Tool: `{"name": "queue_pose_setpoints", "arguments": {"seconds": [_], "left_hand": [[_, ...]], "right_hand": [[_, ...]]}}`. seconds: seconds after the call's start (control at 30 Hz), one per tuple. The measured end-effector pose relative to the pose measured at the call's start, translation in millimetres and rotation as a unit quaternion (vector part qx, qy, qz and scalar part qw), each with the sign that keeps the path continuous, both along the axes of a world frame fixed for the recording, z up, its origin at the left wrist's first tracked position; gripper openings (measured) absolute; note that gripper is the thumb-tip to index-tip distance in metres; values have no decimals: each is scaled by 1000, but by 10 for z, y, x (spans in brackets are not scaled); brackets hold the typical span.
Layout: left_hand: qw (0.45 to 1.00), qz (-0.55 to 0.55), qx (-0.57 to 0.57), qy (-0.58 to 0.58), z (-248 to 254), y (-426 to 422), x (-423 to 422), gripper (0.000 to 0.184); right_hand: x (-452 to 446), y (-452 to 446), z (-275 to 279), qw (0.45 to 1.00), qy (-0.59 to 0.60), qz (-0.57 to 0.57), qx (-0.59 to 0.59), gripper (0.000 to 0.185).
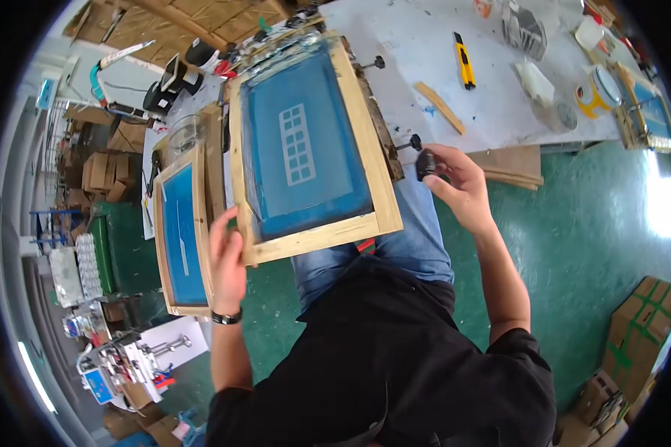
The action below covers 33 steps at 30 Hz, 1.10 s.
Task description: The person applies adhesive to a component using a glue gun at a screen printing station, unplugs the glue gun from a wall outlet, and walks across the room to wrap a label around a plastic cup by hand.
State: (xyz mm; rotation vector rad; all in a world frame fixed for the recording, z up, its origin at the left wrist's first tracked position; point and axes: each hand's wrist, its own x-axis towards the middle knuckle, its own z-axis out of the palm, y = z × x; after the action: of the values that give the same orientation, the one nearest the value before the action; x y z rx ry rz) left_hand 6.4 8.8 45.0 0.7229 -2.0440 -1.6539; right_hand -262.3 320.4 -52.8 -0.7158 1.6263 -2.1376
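A silk screen with a pale wooden frame [389, 212] and blue mesh [328, 134] lies in front of me, its far end at a clamp [291, 37] on the table. A pale panel of small squares shows on the mesh. My left hand [228, 264] has its curled fingers against the frame's near left corner; its thumb is hidden. To the right of the frame, my right hand [458, 182] pinches a small dark object [426, 165] between thumb and fingers; its kind is unclear. Just beyond it sits a black clamp knob [414, 141].
A second blue screen [186, 238] stands close on the left. On the white table [402, 45] lie a yellow utility knife [464, 63], a wood strip [440, 108] and a yellow-labelled can [598, 93]. A taped cardboard box [641, 335] stands on the green floor at right.
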Motion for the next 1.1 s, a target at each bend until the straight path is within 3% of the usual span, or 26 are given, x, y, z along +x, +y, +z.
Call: {"name": "queue_pose_setpoints", "arguments": {"seconds": [0.03, 0.07, 0.13, 0.67, 1.1], "left_hand": [[995, 13, 97, -11, -24, 122, 18, 43], [995, 6, 97, -21, -103, 136, 72, 43], [996, 19, 88, -30, -318, 91, 165, 47], [988, 55, 123, -73, -502, -46, 186, 52], [991, 13, 113, -69, -482, -103, 187, 54]], "right_hand": [[-35, -26, -39, 998, 37, 7, 45, 48], [-67, -67, -61, 999, 27, -1, 46, 48], [-102, -158, -62, 986, 127, 30, 101, 49], [-235, -384, -41, 976, 148, 94, 131, 49], [-290, -384, -95, 972, 160, 110, 130, 51]]}}
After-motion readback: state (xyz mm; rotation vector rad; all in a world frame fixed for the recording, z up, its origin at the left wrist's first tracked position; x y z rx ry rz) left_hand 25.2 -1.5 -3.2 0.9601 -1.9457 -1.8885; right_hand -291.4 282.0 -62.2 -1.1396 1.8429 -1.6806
